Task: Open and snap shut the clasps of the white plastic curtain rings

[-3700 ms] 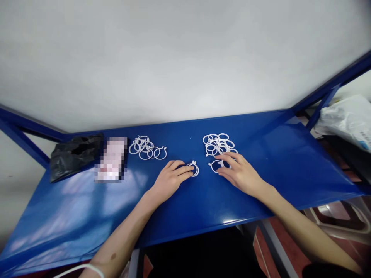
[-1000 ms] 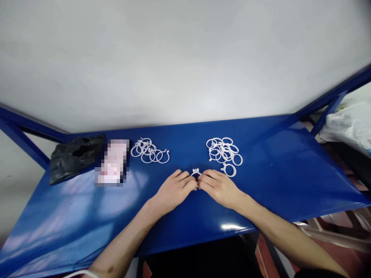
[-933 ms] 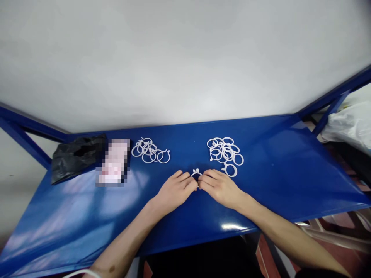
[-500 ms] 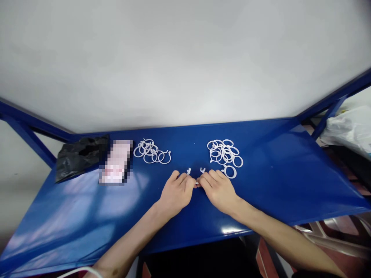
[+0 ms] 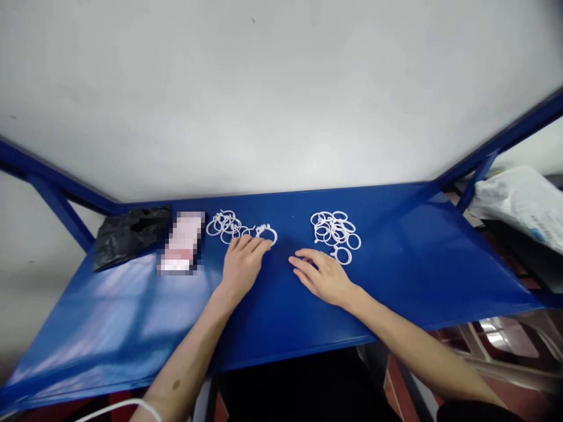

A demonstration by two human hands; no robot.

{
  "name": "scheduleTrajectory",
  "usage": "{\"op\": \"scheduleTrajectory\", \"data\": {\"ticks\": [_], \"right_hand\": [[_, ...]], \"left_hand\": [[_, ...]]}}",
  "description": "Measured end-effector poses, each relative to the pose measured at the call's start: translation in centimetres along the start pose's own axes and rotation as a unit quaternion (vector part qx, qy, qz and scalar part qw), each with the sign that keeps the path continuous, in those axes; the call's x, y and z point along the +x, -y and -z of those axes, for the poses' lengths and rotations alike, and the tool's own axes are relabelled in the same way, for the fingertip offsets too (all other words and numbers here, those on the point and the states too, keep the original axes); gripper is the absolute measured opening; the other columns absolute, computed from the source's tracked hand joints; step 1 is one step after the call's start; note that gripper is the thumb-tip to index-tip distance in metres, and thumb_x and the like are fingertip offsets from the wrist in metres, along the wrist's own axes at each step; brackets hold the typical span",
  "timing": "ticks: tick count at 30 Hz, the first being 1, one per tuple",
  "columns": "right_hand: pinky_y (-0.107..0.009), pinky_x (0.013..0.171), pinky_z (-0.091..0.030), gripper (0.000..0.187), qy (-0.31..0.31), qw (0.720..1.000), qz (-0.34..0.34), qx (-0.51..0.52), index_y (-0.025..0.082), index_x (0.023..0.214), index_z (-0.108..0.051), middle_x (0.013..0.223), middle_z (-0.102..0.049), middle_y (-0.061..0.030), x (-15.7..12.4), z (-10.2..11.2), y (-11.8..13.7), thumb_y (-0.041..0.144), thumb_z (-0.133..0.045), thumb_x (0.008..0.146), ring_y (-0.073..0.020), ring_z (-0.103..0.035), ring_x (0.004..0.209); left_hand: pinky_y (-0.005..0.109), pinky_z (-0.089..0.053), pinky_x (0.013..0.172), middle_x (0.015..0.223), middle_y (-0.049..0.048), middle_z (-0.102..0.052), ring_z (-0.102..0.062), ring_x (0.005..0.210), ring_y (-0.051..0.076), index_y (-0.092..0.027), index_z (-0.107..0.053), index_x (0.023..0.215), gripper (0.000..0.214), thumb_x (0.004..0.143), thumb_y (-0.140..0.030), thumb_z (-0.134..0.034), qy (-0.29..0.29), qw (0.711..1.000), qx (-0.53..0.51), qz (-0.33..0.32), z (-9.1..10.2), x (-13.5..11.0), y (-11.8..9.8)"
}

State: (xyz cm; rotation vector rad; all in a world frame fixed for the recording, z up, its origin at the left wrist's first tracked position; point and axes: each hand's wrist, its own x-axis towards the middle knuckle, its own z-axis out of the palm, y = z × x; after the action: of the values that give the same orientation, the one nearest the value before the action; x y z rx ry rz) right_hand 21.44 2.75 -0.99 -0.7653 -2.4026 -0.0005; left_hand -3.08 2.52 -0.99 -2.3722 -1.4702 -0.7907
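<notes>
My left hand (image 5: 243,264) is closed on the near side of a white plastic ring (image 5: 275,235), at the right edge of a left-hand pile. Small knobs show at the far side of this ring. The left pile (image 5: 224,225) holds several thin white rings with small tabs, partly covered by my fingers. My right hand (image 5: 324,274) hovers over the blue table with its fingers apart and nothing in them. Just beyond it lies another pile of white rings (image 5: 338,230), with a single ring (image 5: 344,255) closest to that hand.
A pixelated flat pinkish object (image 5: 182,240) lies left of the rings, beside a crumpled black plastic bag (image 5: 127,237). The blue table (image 5: 396,252) meets a pale wall (image 5: 281,99) at the back. Off the right side is a white plastic bag (image 5: 519,202).
My hands have parted from the middle. The left one has carried a ring to the left pile, while the right one has let go and spread its fingers.
</notes>
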Motion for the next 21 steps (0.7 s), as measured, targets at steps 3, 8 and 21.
{"op": "scheduleTrajectory", "data": {"ticks": [3, 8, 21], "right_hand": [[-0.033, 0.073, -0.062, 0.031, 0.003, 0.999, -0.034, 0.001, 0.017, 0.130, -0.057, 0.115, -0.067, -0.0121, -0.1, 0.0, -0.5, 0.023, -0.053, 0.100, -0.0194, -0.070, 0.095], [-0.032, 0.067, -0.061, 0.030, 0.020, 0.997, -0.066, 0.025, 0.016, 0.131, -0.056, 0.112, -0.068, -0.0111, -0.3, -0.1, -1.0, 0.025, -0.050, 0.102, -0.0155, -0.070, 0.077], [-0.030, 0.073, -0.058, 0.024, 0.034, 0.998, -0.037, 0.030, 0.018, 0.117, -0.067, 0.100, -0.073, -0.0073, -0.3, -0.2, -1.3, 0.021, -0.049, 0.102, -0.0168, -0.071, 0.083]], "left_hand": [[0.042, -0.039, 0.075, 0.090, 0.0053, -0.076, -0.059, 0.085, 0.027, -0.023, -0.070, 0.100, 0.019, 0.098, -0.019, -0.051, -0.029, 0.995, 0.044, 0.082, -0.2, -0.2, 1.8], [0.047, -0.043, 0.079, 0.104, 0.0118, -0.074, -0.061, 0.095, 0.032, -0.020, -0.067, 0.116, 0.024, 0.096, -0.026, -0.055, -0.032, 0.987, 0.078, 0.139, -0.4, -0.4, 2.6], [0.044, -0.054, 0.104, 0.124, 0.0100, -0.071, -0.064, 0.121, 0.026, -0.015, -0.068, 0.114, 0.022, 0.097, -0.018, -0.054, 0.065, 0.990, -0.108, -0.064, -3.6, -0.7, -4.3]]}}
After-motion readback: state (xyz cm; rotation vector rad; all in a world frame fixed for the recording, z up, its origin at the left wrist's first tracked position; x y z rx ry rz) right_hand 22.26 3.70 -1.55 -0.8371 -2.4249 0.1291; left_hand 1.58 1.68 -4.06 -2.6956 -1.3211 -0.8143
